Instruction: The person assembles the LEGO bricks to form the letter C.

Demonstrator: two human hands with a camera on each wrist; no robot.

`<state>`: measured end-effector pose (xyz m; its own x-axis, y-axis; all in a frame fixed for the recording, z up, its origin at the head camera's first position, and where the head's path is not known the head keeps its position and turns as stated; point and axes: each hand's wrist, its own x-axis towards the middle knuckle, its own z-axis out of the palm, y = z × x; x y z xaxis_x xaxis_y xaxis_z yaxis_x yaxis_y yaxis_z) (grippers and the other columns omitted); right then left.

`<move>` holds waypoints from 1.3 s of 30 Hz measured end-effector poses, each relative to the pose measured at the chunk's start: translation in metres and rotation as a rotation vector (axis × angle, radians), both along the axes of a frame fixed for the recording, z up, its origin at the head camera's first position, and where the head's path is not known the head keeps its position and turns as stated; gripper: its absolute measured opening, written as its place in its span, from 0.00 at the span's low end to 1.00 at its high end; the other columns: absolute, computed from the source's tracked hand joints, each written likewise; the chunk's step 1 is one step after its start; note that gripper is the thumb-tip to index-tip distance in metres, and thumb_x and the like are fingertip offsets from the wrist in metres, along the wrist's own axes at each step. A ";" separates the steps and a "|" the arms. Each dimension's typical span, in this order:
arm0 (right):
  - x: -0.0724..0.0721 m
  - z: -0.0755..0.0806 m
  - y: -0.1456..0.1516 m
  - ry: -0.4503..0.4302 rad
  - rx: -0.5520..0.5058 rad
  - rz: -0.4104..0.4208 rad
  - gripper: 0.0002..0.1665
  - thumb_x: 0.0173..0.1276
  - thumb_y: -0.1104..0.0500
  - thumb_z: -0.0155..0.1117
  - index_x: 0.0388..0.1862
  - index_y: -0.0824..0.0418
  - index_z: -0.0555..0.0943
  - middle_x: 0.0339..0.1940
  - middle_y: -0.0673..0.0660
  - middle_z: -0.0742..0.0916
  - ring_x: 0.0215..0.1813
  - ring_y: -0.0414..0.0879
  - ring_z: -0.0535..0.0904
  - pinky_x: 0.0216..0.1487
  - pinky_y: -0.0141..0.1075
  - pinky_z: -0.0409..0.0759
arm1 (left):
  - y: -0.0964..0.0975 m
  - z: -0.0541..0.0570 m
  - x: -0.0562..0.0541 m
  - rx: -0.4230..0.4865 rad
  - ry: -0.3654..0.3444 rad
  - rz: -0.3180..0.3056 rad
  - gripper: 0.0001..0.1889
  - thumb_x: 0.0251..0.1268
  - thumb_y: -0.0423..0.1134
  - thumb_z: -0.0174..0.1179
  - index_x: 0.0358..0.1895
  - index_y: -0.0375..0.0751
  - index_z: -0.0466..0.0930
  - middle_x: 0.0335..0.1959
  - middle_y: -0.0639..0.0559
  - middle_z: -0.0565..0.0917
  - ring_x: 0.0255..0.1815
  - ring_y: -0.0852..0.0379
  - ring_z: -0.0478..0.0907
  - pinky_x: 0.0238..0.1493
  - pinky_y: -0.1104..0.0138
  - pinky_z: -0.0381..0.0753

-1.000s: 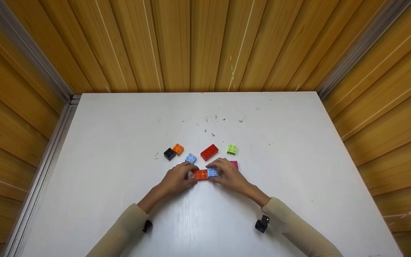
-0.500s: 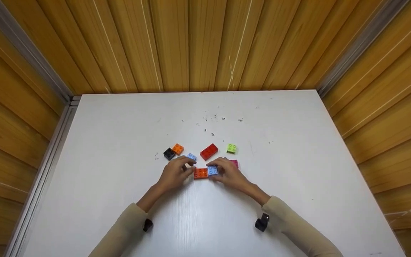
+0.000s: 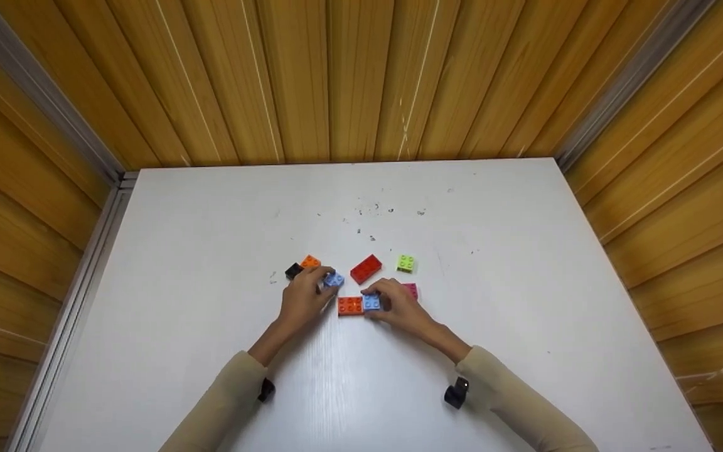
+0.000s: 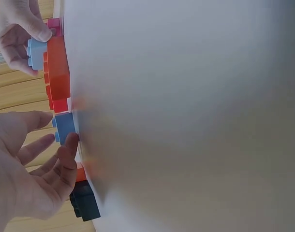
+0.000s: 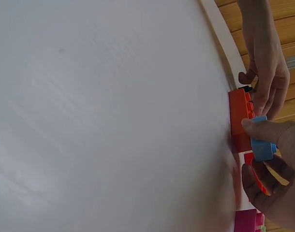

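Note:
In the head view, my right hand (image 3: 402,307) pinches a light blue two-by-two brick (image 3: 371,302) between thumb and fingers. That brick sits on the right end of a longer orange-red brick (image 3: 349,306), whose studs show on the left. My left hand (image 3: 303,299) is at a second light blue brick (image 3: 334,279), thumb on the near side and fingers on the far side. In the left wrist view, the fingers look loosely bent around this blue brick (image 4: 65,126), with no firm grip visible. The right wrist view shows my right thumb against the held blue brick (image 5: 262,145).
Beyond the hands lie a red brick (image 3: 366,269) and a lime green brick (image 3: 406,263). A magenta brick (image 3: 411,290) is partly hidden behind my right hand. Black (image 3: 294,271) and orange (image 3: 310,260) bricks lie beside my left fingers. The white table (image 3: 211,220) meets ribbed wood-look walls.
My left hand has left the orange-red brick and moved up and left to the second light blue brick. My right hand stays on its blue brick.

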<state>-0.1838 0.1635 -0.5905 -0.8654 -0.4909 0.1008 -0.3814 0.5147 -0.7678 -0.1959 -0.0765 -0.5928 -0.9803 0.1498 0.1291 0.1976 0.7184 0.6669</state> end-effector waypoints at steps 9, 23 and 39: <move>0.002 0.003 -0.004 -0.022 0.006 -0.012 0.23 0.60 0.65 0.77 0.55 0.62 0.82 0.49 0.58 0.85 0.46 0.46 0.71 0.48 0.30 0.69 | -0.001 0.003 0.000 0.000 -0.020 0.024 0.14 0.64 0.40 0.72 0.51 0.44 0.84 0.46 0.45 0.88 0.45 0.51 0.84 0.45 0.55 0.86; -0.002 0.003 -0.009 0.012 -0.003 -0.009 0.23 0.56 0.67 0.79 0.50 0.64 0.81 0.47 0.59 0.85 0.44 0.47 0.73 0.47 0.30 0.72 | -0.016 0.004 0.011 -0.049 0.037 0.012 0.16 0.57 0.35 0.74 0.48 0.45 0.83 0.46 0.45 0.88 0.43 0.48 0.85 0.41 0.50 0.84; -0.003 0.005 -0.003 -0.037 0.019 -0.014 0.23 0.57 0.67 0.79 0.51 0.63 0.83 0.49 0.59 0.86 0.46 0.47 0.75 0.51 0.33 0.75 | -0.019 0.012 0.015 0.066 -0.052 -0.091 0.21 0.63 0.35 0.71 0.60 0.40 0.82 0.54 0.45 0.86 0.36 0.56 0.77 0.41 0.64 0.79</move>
